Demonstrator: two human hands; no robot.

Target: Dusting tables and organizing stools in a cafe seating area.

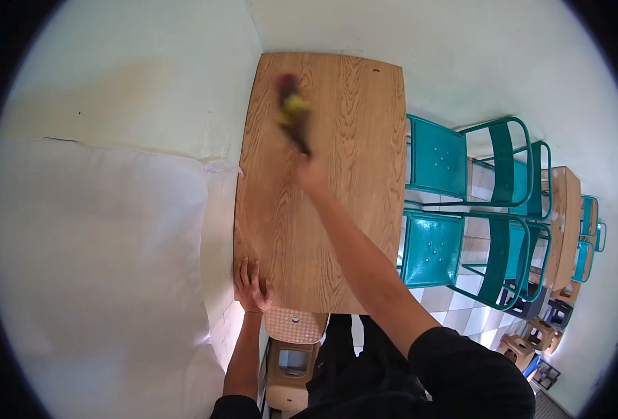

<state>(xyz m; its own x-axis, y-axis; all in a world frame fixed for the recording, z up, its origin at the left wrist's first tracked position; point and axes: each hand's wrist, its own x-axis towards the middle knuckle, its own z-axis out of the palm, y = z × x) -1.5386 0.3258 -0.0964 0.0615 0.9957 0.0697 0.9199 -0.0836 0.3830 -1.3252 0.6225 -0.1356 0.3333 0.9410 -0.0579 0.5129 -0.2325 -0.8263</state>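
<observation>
My right hand (311,174) reaches out over the wooden table (340,209) and grips the dark handle of a duster-like tool (293,110). That tool is blurred; dark, yellow and reddish parts show, and its exact kind is unclear. It is over the far left part of the tabletop, and I cannot tell whether it touches the wood. My left hand (253,288) rests with fingers spread on the table's near left corner and holds nothing.
A pale wall (225,120) borders the table's left side. Teal metal chairs (437,154) line its right side, with another wooden table (557,230) beyond them. Woven-pattern plastic stools (294,327) stand by the near left edge. More stools (518,348) are at lower right.
</observation>
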